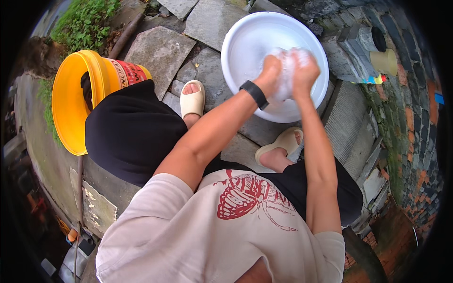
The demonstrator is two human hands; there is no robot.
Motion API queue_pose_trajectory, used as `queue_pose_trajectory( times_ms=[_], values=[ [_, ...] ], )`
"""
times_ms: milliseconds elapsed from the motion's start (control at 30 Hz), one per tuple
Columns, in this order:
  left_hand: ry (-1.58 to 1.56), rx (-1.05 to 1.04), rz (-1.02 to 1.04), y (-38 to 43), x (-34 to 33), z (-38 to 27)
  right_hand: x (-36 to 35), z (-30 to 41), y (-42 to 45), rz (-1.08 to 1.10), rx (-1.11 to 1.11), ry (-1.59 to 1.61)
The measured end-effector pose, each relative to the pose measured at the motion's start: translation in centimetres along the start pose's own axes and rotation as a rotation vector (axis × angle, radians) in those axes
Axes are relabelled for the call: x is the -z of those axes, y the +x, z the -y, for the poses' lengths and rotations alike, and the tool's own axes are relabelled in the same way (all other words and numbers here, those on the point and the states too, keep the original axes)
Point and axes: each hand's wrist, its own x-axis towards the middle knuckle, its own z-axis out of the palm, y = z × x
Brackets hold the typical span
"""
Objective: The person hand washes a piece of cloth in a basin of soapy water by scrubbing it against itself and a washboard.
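Note:
A white round plastic basin (pixel 240 88) with whitish, sudsy water stands on the stone paving before me. Over its near right part my left hand (pixel 270 72), below a black wristband, is closed on a soapy white cloth (pixel 286 76). My right hand (pixel 306 76) grips the same cloth from the other side, the two fists close together. Foam covers the cloth and parts of the fingers, and the hands are slightly blurred. To the left, a yellow plastic bucket (pixel 95 70) holds a dark cloth (pixel 86 90).
Uneven stone slabs (pixel 159 53) lie around my sandalled feet. A mossy brick wall (pixel 407 116) rises at the right, with grey blocks (pixel 345 53) and a bottle with a red cap (pixel 375 79) by it. Green plants (pixel 85 24) grow at the upper left.

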Motion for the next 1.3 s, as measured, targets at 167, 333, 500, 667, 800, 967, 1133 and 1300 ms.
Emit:
queue_pose_trajectory(
  times_ms=[167, 333, 500, 667, 800, 967, 1133, 1300],
  values=[
    [0.032, -0.058, 0.153, 0.7, 0.5, -0.4, -0.1, -1.2, 0.8, -0.079, -0.081, 0.139],
    [-0.104, 0.107, 0.098, -2.5, -3.0, -2.3, 1.7, -6.0, 2.4, -0.112, -0.743, 0.662],
    [-0.193, 0.152, 0.246, 3.6, 4.4, -0.9, -0.4, 6.1, -1.1, 0.064, 0.307, 0.062],
    [0.179, -0.163, 0.028, -1.0, -0.1, 1.4, 0.4, -1.9, 1.5, 0.041, -0.126, 0.002],
    [0.100, -0.125, 0.108, -2.5, -0.5, -1.2, 0.7, 1.5, 0.7, 0.034, 0.104, 0.077],
    [0.168, -0.164, 0.234, -0.7, -0.7, 0.2, 1.2, -4.9, 1.5, 0.024, 0.068, -0.228],
    [1.049, -0.044, 0.347, -1.6, -1.1, -4.1, 2.8, -6.4, 5.0, 0.331, -0.283, 0.403],
    [0.670, -0.256, 0.535, 1.9, 1.3, -2.3, 3.7, -4.9, 4.9, 0.686, -0.470, 0.778]
  ],
)
